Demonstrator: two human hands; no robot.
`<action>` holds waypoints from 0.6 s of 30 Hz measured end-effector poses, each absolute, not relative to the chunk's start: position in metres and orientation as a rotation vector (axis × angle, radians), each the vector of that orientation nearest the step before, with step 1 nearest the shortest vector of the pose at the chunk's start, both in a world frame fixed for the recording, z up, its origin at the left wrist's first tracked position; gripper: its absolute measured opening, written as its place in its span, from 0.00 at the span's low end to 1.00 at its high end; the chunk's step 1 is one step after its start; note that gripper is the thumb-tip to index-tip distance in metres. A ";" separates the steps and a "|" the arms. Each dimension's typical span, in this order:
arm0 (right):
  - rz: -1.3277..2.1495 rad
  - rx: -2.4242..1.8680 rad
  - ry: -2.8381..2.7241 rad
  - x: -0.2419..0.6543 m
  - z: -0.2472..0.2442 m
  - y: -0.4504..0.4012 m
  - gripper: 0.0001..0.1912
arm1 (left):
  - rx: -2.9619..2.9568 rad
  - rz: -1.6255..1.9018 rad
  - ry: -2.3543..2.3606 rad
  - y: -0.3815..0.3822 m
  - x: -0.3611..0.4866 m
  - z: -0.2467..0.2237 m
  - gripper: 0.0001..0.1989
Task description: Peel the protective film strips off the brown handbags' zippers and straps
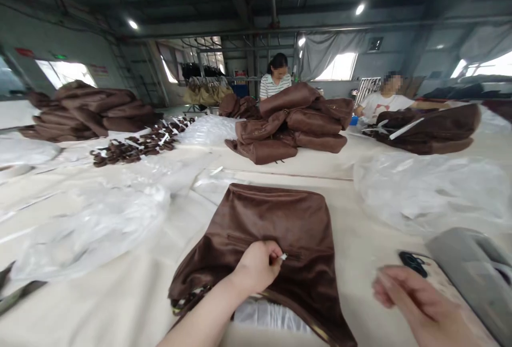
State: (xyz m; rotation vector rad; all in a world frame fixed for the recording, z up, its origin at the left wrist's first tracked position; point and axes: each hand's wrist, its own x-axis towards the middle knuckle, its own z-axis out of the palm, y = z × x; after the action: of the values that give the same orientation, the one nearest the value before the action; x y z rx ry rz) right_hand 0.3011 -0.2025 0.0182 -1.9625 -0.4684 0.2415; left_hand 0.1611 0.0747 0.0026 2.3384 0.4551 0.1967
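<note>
Left hand (pixel 258 267) pinches a small pale piece (pixel 284 256) between thumb and finger, just over the slit (pixel 295 257) in a brown bag (pixel 280 208); the right hand (pixel 424 299) hangs half curled near a phone (pixel 438 272), and whether it grips anything I cannot tell. The bag lies on the table (pixel 132 304) under the left hand, probably flat so the slit faces up within reach. Its mouth (pixel 320 332) opens toward the near side, showing pale crinkled material (pixel 272 317) inside, perhaps lining or plastic; more brown bags (pixel 272 151) are heaped beyond
</note>
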 end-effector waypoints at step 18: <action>1.091 -1.453 -0.427 0.268 -0.010 -0.051 0.19 | 2.526 0.167 0.519 0.063 0.154 0.010 0.14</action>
State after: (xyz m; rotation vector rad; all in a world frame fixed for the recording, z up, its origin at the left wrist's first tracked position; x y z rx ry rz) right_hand 0.2680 -0.0512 -0.0100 -1.4534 -0.4268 1.0909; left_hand 0.1540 0.0630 0.0096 2.5262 0.5189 0.1668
